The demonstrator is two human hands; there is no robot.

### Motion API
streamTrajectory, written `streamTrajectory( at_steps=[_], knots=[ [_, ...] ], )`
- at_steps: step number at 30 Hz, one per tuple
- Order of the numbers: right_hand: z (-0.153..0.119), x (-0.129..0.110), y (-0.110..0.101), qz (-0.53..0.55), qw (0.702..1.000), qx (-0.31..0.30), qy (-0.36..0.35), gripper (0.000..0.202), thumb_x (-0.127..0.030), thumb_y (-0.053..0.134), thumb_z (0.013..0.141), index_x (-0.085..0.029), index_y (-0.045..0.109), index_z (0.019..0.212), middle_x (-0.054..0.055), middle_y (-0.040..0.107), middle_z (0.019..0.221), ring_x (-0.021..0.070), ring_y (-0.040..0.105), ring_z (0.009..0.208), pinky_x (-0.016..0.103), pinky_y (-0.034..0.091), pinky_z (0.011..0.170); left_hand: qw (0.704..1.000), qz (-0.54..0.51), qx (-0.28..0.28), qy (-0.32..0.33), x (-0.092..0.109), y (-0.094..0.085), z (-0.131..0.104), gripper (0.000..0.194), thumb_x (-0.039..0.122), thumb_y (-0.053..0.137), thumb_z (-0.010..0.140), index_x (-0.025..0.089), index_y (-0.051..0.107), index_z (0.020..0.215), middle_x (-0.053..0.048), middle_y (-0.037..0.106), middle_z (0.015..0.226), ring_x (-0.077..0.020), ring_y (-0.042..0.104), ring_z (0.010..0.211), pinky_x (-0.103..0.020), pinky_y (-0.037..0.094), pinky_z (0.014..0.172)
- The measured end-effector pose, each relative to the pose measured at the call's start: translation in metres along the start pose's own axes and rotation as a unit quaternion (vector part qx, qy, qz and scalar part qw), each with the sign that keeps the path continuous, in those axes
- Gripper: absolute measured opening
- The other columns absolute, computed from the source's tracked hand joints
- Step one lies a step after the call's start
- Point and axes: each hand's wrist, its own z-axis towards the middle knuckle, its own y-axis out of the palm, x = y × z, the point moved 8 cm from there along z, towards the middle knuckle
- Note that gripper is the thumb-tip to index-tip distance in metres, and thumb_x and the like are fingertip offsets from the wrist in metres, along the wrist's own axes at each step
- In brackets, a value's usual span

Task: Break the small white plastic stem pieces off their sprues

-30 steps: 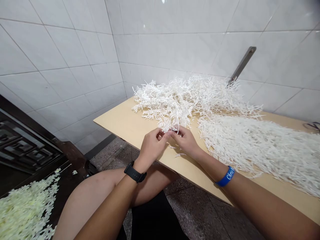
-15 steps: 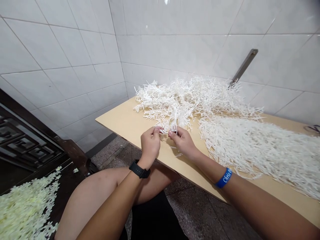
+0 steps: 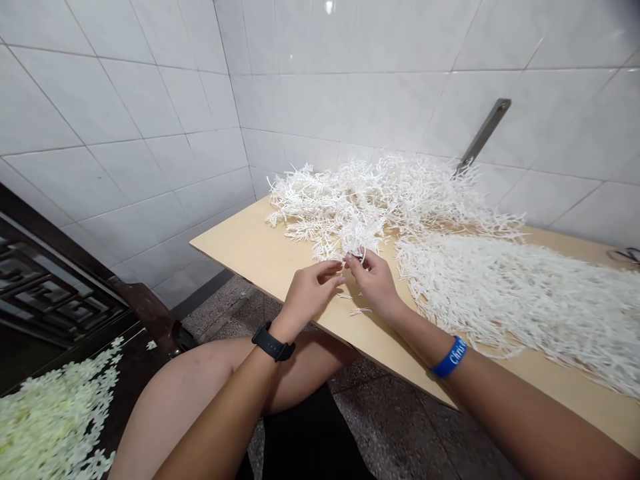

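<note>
My right hand (image 3: pixel 374 281) pinches a white branching plastic sprig (image 3: pixel 364 253) between thumb and fingers, at the near edge of a tangled pile of white sprigs (image 3: pixel 395 197). My left hand (image 3: pixel 311 291) is close beside it, fingers stretched toward the right fingertips and thumb held apart below them. Nothing shows clearly in its grasp. A few short loose white pieces (image 3: pixel 361 311) lie on the wooden board (image 3: pixel 240 240) under my hands. To the right, a flatter spread of white sprigs (image 3: pixel 520 293) covers the board.
A metal bracket (image 3: pixel 484 137) is fixed to the tiled wall behind the pile. At lower left, pale yellow-green plastic flowers (image 3: pixel 55 413) are heaped on a dark wooden surface. A dark cord or wire (image 3: pixel 627 255) lies at the far right.
My left hand has moved right, toward my right hand, and its pinch has opened. My right hand has shifted slightly right and still pinches.
</note>
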Motion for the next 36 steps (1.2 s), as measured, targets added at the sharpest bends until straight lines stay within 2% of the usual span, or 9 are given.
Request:
streamTrajectory(
  at_steps=[5,8,12,16,18,23,28,32,36],
  knots=[
    [-0.004,-0.006,0.003,-0.026,0.999,-0.022,-0.027,0.029,-0.04,0.054,0.086,-0.02,0.053,0.066,-0.001,0.05,0.062,0.0152,0.043,0.061,0.029,0.032,0.059,0.995,0.095,0.019,0.02,0.012,-0.007,0.0,0.038,0.049,0.05,0.09,0.018,0.071,0.09,-0.005,0.074,0.09,-0.0196,0.067,0.082,-0.028,0.048,0.072],
    [-0.006,-0.008,0.007,-0.027,0.999,-0.041,-0.02,0.029,-0.039,0.054,0.085,-0.019,0.054,0.064,0.0,0.051,0.06,0.0155,0.045,0.061,0.029,0.032,0.059,0.989,0.138,0.046,0.02,0.013,-0.009,-0.002,0.043,0.048,0.041,0.094,0.018,0.07,0.08,-0.004,0.073,0.079,-0.0187,0.066,0.075,-0.027,0.044,0.067],
    [-0.003,0.0,0.007,0.019,0.998,-0.023,0.046,0.029,-0.039,0.057,0.083,-0.019,0.055,0.062,0.0,0.054,0.055,0.0149,0.048,0.055,0.029,0.036,0.057,0.975,0.214,0.038,0.033,0.019,0.0,-0.006,0.045,0.042,0.036,0.096,0.019,0.066,0.073,-0.004,0.071,0.07,-0.0179,0.064,0.066,-0.027,0.041,0.061],
    [0.009,0.013,-0.014,0.086,0.988,0.075,0.1,0.027,-0.038,0.06,0.081,-0.019,0.052,0.063,-0.001,0.053,0.055,0.012,0.046,0.049,0.027,0.037,0.05,0.958,0.277,0.057,0.043,0.028,0.005,-0.02,0.043,0.035,0.035,0.097,0.018,0.065,0.072,-0.005,0.07,0.07,-0.0177,0.063,0.063,-0.028,0.04,0.06],
    [0.015,0.017,-0.026,0.128,0.979,0.118,0.109,0.026,-0.04,0.061,0.08,-0.019,0.052,0.067,-0.003,0.052,0.055,0.0096,0.043,0.044,0.025,0.034,0.044,0.956,0.284,0.041,0.055,0.032,0.01,-0.027,0.04,0.031,0.036,0.096,0.018,0.065,0.073,-0.005,0.07,0.071,-0.0178,0.064,0.064,-0.028,0.041,0.062],
    [0.019,0.011,-0.014,0.172,0.981,0.026,0.083,0.031,-0.045,0.065,0.079,-0.017,0.057,0.069,-0.003,0.055,0.055,0.0072,0.044,0.04,0.022,0.033,0.04,0.973,0.211,-0.018,0.088,0.032,0.022,-0.027,0.029,0.022,0.04,0.094,0.018,0.068,0.094,-0.005,0.074,0.093,-0.019,0.067,0.085,-0.028,0.047,0.076],
    [0.011,0.013,-0.004,0.191,0.975,0.009,0.11,0.029,-0.04,0.064,0.08,-0.016,0.058,0.066,-0.003,0.052,0.05,0.0067,0.042,0.04,0.022,0.034,0.04,0.977,0.191,-0.046,0.08,0.026,0.022,-0.016,0.03,0.022,0.051,0.089,0.025,0.067,0.114,-0.003,0.072,0.112,-0.0217,0.066,0.098,-0.031,0.049,0.085],
    [0.012,0.015,-0.008,0.211,0.971,0.019,0.108,0.031,-0.046,0.065,0.08,-0.016,0.061,0.072,0.002,0.062,0.064,0.008,0.048,0.044,0.022,0.037,0.041,0.977,0.196,-0.034,0.073,0.024,0.011,-0.014,0.027,0.029,0.049,0.091,0.023,0.07,0.107,-0.004,0.073,0.108,-0.0217,0.067,0.097,-0.031,0.049,0.086],
    [0.015,0.017,-0.007,0.152,0.981,-0.034,0.112,0.044,-0.055,0.056,0.084,-0.015,0.061,0.067,0.002,0.06,0.055,0.0111,0.053,0.046,0.025,0.043,0.046,0.96,0.271,-0.004,0.066,0.019,-0.005,-0.011,0.031,0.023,0.041,0.093,0.02,0.07,0.102,-0.006,0.073,0.104,-0.0234,0.066,0.096,-0.034,0.048,0.086]
  ],
)
